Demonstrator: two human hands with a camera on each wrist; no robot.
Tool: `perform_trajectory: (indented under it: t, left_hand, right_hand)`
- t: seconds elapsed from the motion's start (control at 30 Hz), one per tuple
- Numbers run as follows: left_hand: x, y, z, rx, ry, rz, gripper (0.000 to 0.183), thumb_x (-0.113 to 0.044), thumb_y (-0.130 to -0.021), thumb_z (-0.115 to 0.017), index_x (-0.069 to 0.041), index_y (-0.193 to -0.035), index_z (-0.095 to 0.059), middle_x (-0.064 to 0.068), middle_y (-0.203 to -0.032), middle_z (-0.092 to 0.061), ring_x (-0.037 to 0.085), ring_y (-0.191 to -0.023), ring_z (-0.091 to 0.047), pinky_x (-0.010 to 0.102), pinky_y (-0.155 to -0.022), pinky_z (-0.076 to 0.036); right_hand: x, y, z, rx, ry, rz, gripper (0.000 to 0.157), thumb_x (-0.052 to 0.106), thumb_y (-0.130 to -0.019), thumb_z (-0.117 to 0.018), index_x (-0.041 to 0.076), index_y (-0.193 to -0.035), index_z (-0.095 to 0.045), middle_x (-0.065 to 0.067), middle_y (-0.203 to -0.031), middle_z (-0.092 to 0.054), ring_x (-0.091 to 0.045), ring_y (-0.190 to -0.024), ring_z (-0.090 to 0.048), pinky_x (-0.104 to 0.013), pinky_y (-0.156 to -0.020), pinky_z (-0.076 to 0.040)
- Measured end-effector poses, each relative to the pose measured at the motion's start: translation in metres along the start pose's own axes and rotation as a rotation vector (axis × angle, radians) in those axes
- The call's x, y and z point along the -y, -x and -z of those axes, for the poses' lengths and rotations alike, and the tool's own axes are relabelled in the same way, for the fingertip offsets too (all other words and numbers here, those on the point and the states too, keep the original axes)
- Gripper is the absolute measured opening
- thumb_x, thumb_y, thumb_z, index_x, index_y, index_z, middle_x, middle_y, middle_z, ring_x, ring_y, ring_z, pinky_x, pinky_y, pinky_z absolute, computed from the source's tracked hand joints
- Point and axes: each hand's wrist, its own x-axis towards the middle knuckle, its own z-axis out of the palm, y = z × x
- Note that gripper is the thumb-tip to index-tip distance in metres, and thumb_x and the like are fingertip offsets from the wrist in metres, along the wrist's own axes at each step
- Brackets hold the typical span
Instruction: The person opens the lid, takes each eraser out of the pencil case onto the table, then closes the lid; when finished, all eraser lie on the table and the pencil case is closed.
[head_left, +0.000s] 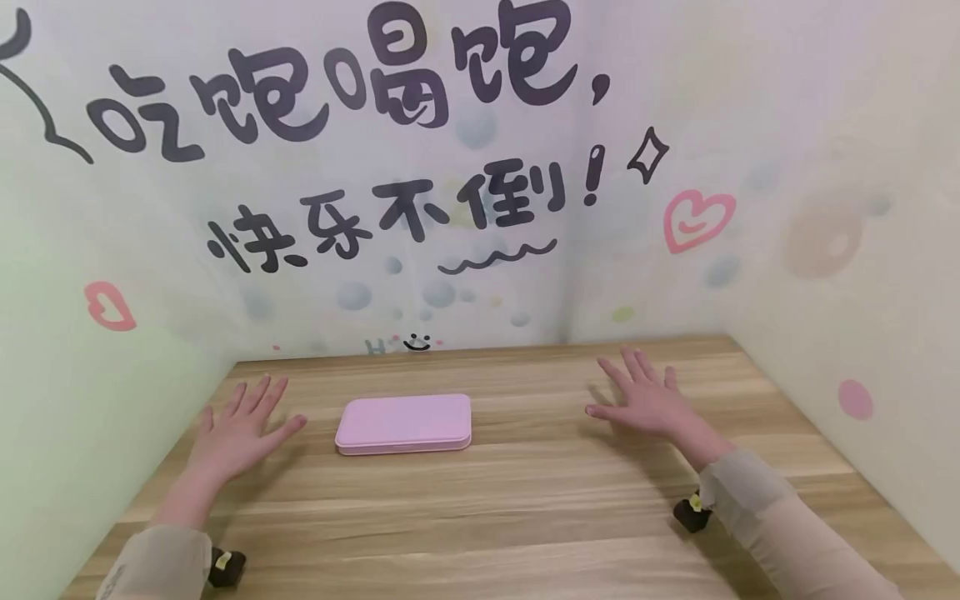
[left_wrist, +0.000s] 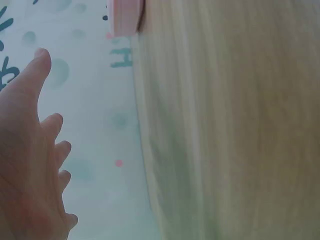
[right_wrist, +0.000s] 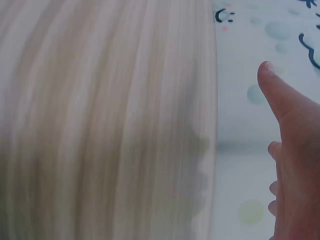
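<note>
The person's left hand point(head_left: 238, 437) was spread wide, with its fingers apart and nothing in it, and its thumb pointed toward the pink case point(head_left: 405, 423) near it. I saw the right hand point(head_left: 647, 400) stretched out the same way, holding nothing, well apart from the case. On my wrist cameras both hands looked lifted above the counter point(head_left: 420, 517), and I saw them touch nothing. The case lay flat on the wood between the hands, nearer the left one, with its lid down. The counter had light and dark brown stripes. Behind it was a pale wall point(head_left: 525, 283) with big black writing point(head_left: 411, 204), a pink heart point(head_left: 692, 226) and soft round dots point(head_left: 476, 129). A small black box point(head_left: 227, 567) showed by the left sleeve point(head_left: 161, 558). I could not tell what was inside the case. My left wrist view caught only one end of it, cut off at the top. In my right wrist view, the picture's edge cut off part of the right hand, and its shadow point(right_wrist: 190, 175) on the counter was blurry.
</note>
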Motion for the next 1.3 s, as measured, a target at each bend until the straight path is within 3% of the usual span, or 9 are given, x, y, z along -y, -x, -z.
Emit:
perform_trajectory:
  t: [0.17,0.33,0.7,1.1,1.3]
  left_hand:
    - [-0.008,0.000,0.004,-0.026,0.004,-0.073,0.084,-0.062,-0.094,-0.045,-0.021,-0.157,-0.009,0.018,-0.160,-0.009,0.049,-0.142,-0.004,0.077,-0.100,0.004]
    - [-0.024,-0.005,0.002,-0.034,-0.009,-0.173,0.085,-0.060,-0.092,-0.052,-0.019,-0.157,-0.015,0.018,-0.159,-0.015,0.047,-0.142,-0.010,0.076,-0.102,-0.003]
    - [-0.054,-0.023,-0.022,-0.003,0.067,-0.334,0.089,-0.059,-0.086,-0.062,-0.010,-0.153,-0.028,0.019,-0.155,-0.027,0.047,-0.140,-0.019,0.072,-0.105,-0.013]
    - [-0.072,-0.040,-0.039,0.048,0.059,-0.434,0.101,-0.068,-0.077,-0.066,-0.009,-0.152,-0.032,0.017,-0.155,-0.029,0.046,-0.140,-0.022,0.073,-0.104,-0.015]
    - [-0.075,-0.045,-0.040,0.104,0.062,-0.403,0.107,-0.069,-0.072,-0.070,-0.012,-0.153,-0.031,0.016,-0.156,-0.028,0.045,-0.141,-0.021,0.071,-0.106,-0.011]
  right_hand:
    - [0.021,-0.009,-0.003,-0.003,-0.017,0.059,0.098,0.077,-0.082,-0.049,0.017,-0.156,-0.022,-0.024,-0.159,-0.004,-0.044,-0.144,-0.002,-0.075,-0.102,0.004]
    - [0.055,-0.024,-0.012,-0.004,-0.049,0.150,0.094,0.067,-0.084,-0.058,0.017,-0.155,-0.023,-0.023,-0.158,-0.011,-0.045,-0.143,-0.010,-0.074,-0.104,-0.005]
    - [0.119,-0.050,-0.044,0.082,-0.122,0.301,0.098,0.064,-0.079,-0.068,0.020,-0.155,-0.025,-0.017,-0.159,-0.018,-0.036,-0.143,-0.021,-0.062,-0.110,-0.020]
    - [0.172,-0.072,-0.066,0.146,-0.100,0.372,0.105,0.065,-0.072,-0.074,0.023,-0.155,-0.026,-0.011,-0.160,-0.019,-0.030,-0.144,-0.022,-0.057,-0.110,-0.025]
    - [0.187,-0.080,-0.072,0.152,-0.088,0.381,0.108,0.069,-0.068,-0.074,0.025,-0.155,-0.026,-0.009,-0.159,-0.022,-0.029,-0.143,-0.025,-0.056,-0.110,-0.024]
